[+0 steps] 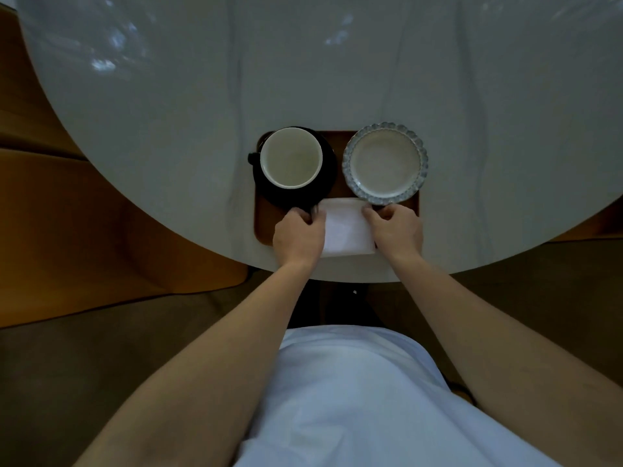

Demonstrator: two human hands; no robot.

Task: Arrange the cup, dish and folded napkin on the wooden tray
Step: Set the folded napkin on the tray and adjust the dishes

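Each grip is closed on the same thing: the left hand (298, 232) pinches the left edge of the white folded napkin (347, 227), and the right hand (397, 230) pinches its right edge, fingers curled over the cloth.

The napkin lies at the 6 o'clock side of the dark brown wooden tray (266, 227), its far edge just beside both pieces of crockery and its near edge reaching over the tray's rim toward the edge of the pale marble-patterned round table (202, 96).

The white-lined cup with a dark outside (291, 158) sits on a black saucer (328, 170) at the tray's 10 o'clock, handle pointing to 9 o'clock. The small grey-white dish with a scalloped blue rim (386, 162) sits at 2 o'clock, overhanging the tray's right edge slightly.

Judging by this, cup and dish are already placed and the task is nearly finished; what seems left is squaring the napkin fully onto the tray and letting go.
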